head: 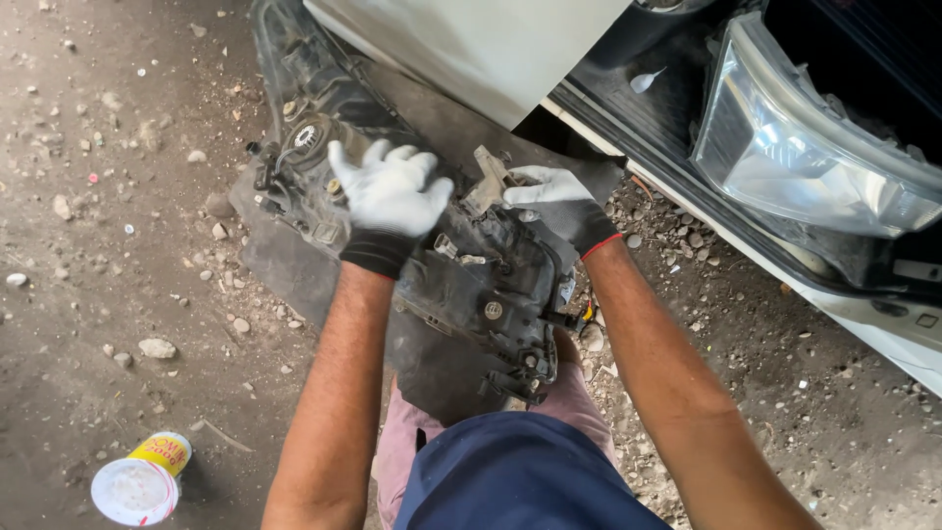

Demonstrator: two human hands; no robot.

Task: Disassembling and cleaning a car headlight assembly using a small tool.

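Observation:
A black headlight housing (481, 294) rests rear side up across my lap and the ground, dusty, with sockets and clips showing. My left hand (390, 191), in a white and black work glove, lies on the housing's upper left part with fingers spread over it. My right hand (561, 204), gloved the same way, grips the housing's top edge next to a pale metal bracket (488, 179). A short wire with a yellow plug (586, 316) hangs from the housing's right side.
A white vehicle body panel (471, 44) rises just beyond the housing. A mounted clear headlight (805, 147) sits at the upper right. A black plastic sheet (285, 260) lies under the housing. A yellow and white cup (142, 478) lies on the stony dirt at lower left.

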